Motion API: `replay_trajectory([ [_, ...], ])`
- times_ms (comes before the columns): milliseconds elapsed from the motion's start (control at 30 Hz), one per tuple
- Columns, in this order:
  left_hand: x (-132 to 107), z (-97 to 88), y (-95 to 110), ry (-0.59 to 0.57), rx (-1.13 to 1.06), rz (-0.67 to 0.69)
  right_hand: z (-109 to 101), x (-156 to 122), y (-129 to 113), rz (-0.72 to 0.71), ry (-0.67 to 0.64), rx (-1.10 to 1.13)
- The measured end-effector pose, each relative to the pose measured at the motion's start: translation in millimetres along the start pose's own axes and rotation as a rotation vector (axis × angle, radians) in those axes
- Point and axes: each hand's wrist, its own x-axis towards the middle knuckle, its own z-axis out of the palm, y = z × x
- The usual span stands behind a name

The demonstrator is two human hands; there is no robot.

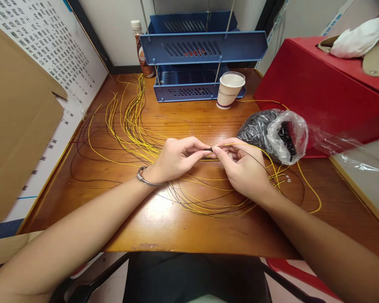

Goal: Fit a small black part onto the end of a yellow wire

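Over the middle of the table, my left hand (177,158) pinches a small black connector (210,149) between thumb and fingertips. My right hand (244,168) meets it from the right, thumb and fingers closed on a thin yellow and dark wire pair (255,146) whose end is at the connector. Whether the wire end sits inside the connector is too small to tell. Beneath both hands lies a loose bundle of yellow and dark wires (135,120), fanning to the back left and curving round to the right.
A clear plastic bag of small black pieces (255,126) lies open beside my right hand. Behind stand a paper cup (229,90), a blue tiered tray (202,47) and a brown bottle (142,54). A red box (303,84) stands at right; cardboard (19,118) at left.
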Motion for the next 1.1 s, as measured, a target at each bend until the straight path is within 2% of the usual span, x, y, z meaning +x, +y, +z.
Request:
replay_trajectory([
  [200, 0.1, 0.0, -0.3, 0.001, -0.004, -0.008, -3.2, -0.9, -2.9, -0.056, 0.006, -0.145],
  [533, 0.5, 0.9, -0.7, 0.023, -0.018, -0.022, -3.4, -1.3, -5.9, -0.167, 0.100, -0.229],
  [867, -0.1, -0.1, -1.3, 0.036, -0.049, -0.052, -5.0, -2.1, -7.8, -0.003, 0.022, -0.084],
  [1100, 0.5, 0.3, -0.1, 0.042, -0.036, -0.061, -5.7, -1.6, -7.1, 0.013, 0.068, -0.121],
])
